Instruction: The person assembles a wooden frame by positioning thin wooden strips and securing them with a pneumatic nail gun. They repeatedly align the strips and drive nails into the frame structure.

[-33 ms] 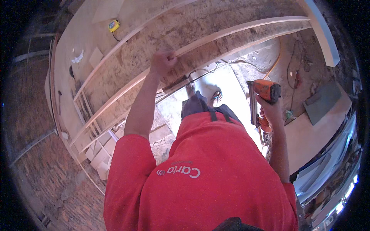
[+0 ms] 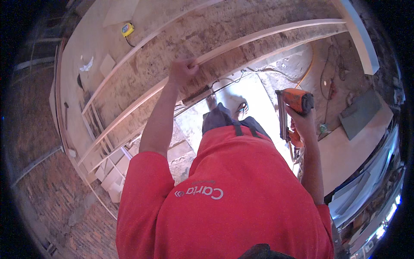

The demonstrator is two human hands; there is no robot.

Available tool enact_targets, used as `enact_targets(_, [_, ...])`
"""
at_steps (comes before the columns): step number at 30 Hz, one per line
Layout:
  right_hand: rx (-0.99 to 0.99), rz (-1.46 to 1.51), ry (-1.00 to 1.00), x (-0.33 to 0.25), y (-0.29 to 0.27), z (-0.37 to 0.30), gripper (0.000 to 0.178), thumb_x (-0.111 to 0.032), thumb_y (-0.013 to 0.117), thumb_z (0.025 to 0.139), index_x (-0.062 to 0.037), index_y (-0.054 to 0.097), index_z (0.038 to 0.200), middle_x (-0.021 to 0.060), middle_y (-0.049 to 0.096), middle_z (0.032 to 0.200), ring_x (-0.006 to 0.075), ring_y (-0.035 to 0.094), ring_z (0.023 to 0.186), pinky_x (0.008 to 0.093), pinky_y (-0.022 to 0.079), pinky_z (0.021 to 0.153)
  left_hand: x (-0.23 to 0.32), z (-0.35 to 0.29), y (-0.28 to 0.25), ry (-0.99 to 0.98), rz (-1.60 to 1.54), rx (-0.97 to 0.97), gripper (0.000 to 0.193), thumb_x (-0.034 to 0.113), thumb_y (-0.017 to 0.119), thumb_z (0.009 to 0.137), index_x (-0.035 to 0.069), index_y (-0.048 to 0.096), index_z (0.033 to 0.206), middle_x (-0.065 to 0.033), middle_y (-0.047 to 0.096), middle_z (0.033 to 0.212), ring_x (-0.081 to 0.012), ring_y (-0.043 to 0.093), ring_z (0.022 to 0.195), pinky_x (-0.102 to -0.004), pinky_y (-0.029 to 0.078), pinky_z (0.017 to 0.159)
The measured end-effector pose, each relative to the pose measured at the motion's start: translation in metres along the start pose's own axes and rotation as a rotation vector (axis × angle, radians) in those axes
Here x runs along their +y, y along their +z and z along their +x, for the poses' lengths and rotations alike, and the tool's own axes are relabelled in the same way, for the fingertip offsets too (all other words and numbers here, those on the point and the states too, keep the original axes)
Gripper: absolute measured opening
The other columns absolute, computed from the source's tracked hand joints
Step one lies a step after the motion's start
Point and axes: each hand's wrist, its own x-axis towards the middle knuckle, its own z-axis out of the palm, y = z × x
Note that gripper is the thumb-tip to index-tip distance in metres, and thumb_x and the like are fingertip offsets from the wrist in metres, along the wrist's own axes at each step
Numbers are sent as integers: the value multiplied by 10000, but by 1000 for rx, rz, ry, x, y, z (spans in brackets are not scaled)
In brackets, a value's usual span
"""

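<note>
My left hand (image 2: pixel 183 72) is closed around a long, thin wooden strip (image 2: pixel 250 39) that runs across the workbench (image 2: pixel 146 71) and looks bowed in this view. At its right end the strip meets a wider pale board (image 2: pixel 359 41) set crosswise. A second wooden strip (image 2: pixel 125 60) lies farther back, roughly parallel to the first. My right hand (image 2: pixel 302 123) grips the handle of an orange and black nail gun (image 2: pixel 296 101). The nail gun is held upright to the right of my body, apart from the strips. My left fingertips are partly hidden.
A yellow tape measure (image 2: pixel 127 29) lies at the back left, and a hammer (image 2: pixel 66 115) rests near the left edge. An orange hose (image 2: pixel 308 74) and dark cables (image 2: pixel 330 71) trail at the right. A grey-green sheet (image 2: pixel 361 113) lies on a pale panel (image 2: pixel 345 162).
</note>
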Motion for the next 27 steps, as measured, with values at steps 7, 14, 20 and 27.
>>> enact_targets(7, [-66,-28,29,-60,58,15,271,-249,821,901,-79,642,1013,-40,526,624,83,505,464,263,407,428,-14,0,18,81,-152,129,246,284,778,801,125,795,989,-149,691,875,-369,696,806,-469,573,726])
enact_targets(14, [-132,-120,-40,-140,136,32,301,-276,835,880,-83,662,1033,-39,517,626,86,486,478,267,389,438,4,1,7,138,-173,105,137,235,742,831,110,747,887,-145,666,880,-388,688,819,-496,568,721])
enact_targets(20, [-181,-154,-77,-175,166,49,337,-340,870,831,-87,692,965,-10,568,627,102,514,474,282,395,411,1,1,9,146,-181,104,139,208,722,844,72,697,833,-152,634,880,-391,674,854,-508,563,735])
enact_targets(27, [-193,-247,-71,-174,173,58,375,-283,827,890,-118,724,1210,-44,529,628,65,477,450,250,375,394,1,-1,11,177,-218,140,124,167,703,856,47,682,833,-156,625,890,-384,665,877,-504,556,754])
